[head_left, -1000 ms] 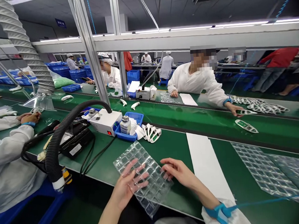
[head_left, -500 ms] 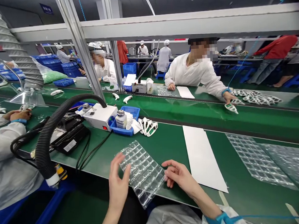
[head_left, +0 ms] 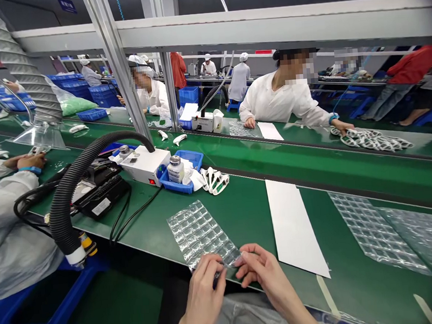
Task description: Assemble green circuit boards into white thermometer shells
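OK, our R hand [head_left: 258, 267] pinches the near R corner of 1 clear, square-celled plastic sheet [head_left: 202, 232] over the green bench [head_left: 243, 212], our L hand [head_left: 205, 293] half curled at its near edge, can't tell if gripping. Prob. v. light, floppy, a bit slippery, so best held by corners/edges. Farther out: 1 visible long white paper strip [head_left: 295, 230], 2 other clear plastic sheets [head_left: 378, 229], 1 blue rectangular plastic tray [head_left: 177, 188].
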A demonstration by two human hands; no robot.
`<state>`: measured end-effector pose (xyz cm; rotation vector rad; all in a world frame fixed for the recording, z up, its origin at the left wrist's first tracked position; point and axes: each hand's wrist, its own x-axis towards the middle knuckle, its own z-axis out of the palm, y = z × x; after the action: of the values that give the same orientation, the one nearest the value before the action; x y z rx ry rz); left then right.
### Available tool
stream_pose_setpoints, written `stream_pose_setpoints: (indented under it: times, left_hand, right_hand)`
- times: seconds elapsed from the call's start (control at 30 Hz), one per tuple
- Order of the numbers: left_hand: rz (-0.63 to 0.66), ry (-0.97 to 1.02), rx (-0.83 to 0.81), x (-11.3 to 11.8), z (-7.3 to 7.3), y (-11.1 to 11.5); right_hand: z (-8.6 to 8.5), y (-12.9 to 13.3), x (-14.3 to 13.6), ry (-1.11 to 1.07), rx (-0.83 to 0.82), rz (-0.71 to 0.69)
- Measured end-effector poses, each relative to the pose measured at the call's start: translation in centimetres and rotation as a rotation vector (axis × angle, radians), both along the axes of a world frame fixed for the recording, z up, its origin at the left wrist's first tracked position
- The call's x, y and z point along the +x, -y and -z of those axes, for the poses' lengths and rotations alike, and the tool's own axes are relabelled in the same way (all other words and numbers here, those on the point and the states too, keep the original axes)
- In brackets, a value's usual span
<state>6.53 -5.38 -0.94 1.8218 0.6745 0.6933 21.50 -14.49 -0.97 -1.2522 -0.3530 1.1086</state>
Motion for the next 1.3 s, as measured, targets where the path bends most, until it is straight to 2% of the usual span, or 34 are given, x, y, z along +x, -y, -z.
stream_pose_setpoints:
  times: [0.1, 0.23, 0.47, 0.8, 1.0, 1.13, 1.3]
  left_hand:
    - [-0.002, 0.010, 0.097, -0.1, 0.7, 0.3]
    - [-0.004, 0.006, 0.236, 0.0, 1.4, 0.5]
    - [-0.003, 0.003, 0.290, -0.1, 1.5, 0.4]
    - [-0.011, -0.002, 0.269, -0.2, 1.6, 0.4]
    - [-0.008, 0.010, 0.161, -0.3, 1.4, 0.4]
    - [-0.020, 0.010, 0.061, -0.3, 0.7, 0.0]
    - [0.027, -0.059, 0.055, -0.4, -0.9, -0.7]
  right_hand:
    - [-0.4, 0.6, -0.7, -0.046, -0.017, 0.012]
    - [-0.6, 0.5, -1.8, -0.093, -0.052, -0.082]
    - [-0.6, -0.1, -2.4, -0.111, -0.063, -0.110]
    - [-0.7, -0.6, -2.2, -0.101, -0.099, -0.111]
    - [-0.7, -0.8, -2.8, -0.027, -0.116, -0.100]
    - [-0.5, -1.2, -3.2, 0.000, -0.118, -0.081]
    - [-0.1, -1.3, -3.3, -0.002, -0.083, -0.069]
